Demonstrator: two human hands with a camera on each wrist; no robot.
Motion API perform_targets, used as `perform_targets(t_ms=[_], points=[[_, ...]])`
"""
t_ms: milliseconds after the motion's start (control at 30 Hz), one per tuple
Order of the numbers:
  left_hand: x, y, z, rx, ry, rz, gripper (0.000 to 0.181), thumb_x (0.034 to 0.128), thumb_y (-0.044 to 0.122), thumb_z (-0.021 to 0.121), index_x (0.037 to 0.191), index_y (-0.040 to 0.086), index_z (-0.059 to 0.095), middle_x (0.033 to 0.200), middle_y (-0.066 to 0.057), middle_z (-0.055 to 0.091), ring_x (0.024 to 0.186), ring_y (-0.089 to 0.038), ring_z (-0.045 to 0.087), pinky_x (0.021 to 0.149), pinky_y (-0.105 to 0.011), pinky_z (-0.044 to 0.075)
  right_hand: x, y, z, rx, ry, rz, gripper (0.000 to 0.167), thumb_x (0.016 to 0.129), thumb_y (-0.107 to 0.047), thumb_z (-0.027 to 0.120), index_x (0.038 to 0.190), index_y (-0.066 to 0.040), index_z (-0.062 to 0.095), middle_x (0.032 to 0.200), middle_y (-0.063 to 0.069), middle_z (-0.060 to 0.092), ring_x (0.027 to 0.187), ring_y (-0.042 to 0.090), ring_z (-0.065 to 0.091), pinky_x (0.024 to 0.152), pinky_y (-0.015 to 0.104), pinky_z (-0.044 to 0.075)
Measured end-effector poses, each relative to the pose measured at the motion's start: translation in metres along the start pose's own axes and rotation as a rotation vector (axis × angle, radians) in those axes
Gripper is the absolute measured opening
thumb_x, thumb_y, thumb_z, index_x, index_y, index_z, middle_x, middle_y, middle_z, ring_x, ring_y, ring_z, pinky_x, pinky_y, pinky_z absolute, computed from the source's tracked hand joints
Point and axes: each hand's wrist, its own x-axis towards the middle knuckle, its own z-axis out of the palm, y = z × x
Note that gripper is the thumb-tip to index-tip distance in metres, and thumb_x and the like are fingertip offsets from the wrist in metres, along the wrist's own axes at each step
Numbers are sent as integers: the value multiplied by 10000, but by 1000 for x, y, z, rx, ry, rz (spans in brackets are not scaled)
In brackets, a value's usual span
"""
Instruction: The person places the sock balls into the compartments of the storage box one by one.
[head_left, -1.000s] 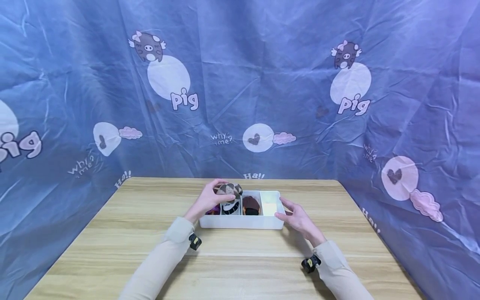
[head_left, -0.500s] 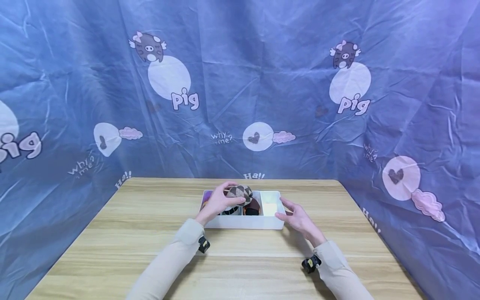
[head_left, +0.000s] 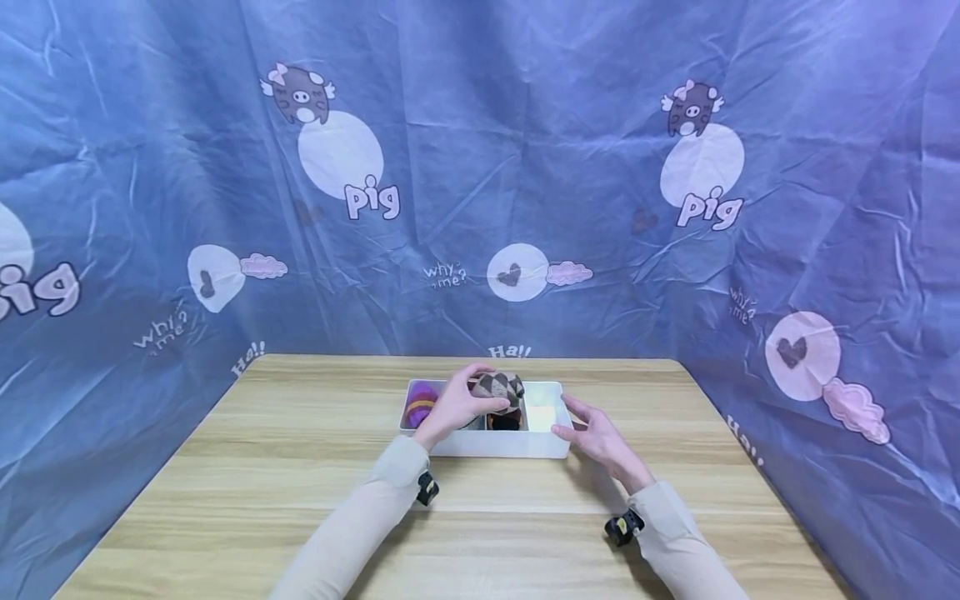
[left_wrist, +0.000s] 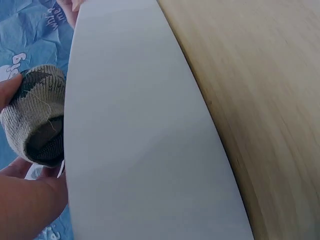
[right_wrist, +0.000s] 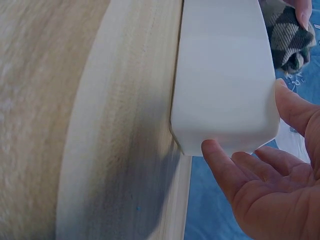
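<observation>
A white divided box (head_left: 487, 445) sits on the table. My left hand (head_left: 459, 404) grips a rolled sock (head_left: 495, 387) with a grey and dark diamond pattern, raised over the box's third compartment from the left. In the left wrist view, the knit and open fold of this sock (left_wrist: 37, 112) show between thumb and fingers. Around the box's right end, my right hand (head_left: 592, 429) holds the wall, thumb at the front rim and fingertips against the end. A purple roll with an orange band (head_left: 421, 405) lies in the leftmost compartment; a dark brown and orange roll (head_left: 505, 419) is partly hidden beneath the held sock.
The rightmost compartment (head_left: 542, 417) shows its pale floor. My left hand mostly covers the second compartment. Around the box spreads a wooden table (head_left: 300, 467), with a blue printed curtain (head_left: 450, 167) hanging behind it and at both sides.
My left hand has moved right with the rolled sock, from above the second compartment to above the third. The purple roll has come into view. My right hand stays at the box's end.
</observation>
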Motion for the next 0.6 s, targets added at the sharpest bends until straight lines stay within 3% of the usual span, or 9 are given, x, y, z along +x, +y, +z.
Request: perform_targets(t_ms=[600], points=[[15,8,52,225,41,101,705,693,272,884,1310,126,574,1245,-52,657,1075,-210,616,952,-363,484,2,2,-1,21,3,-13,748,924,-116,657,1535,-12,237,1588,236,212,1349,478,394,1073,475,407]])
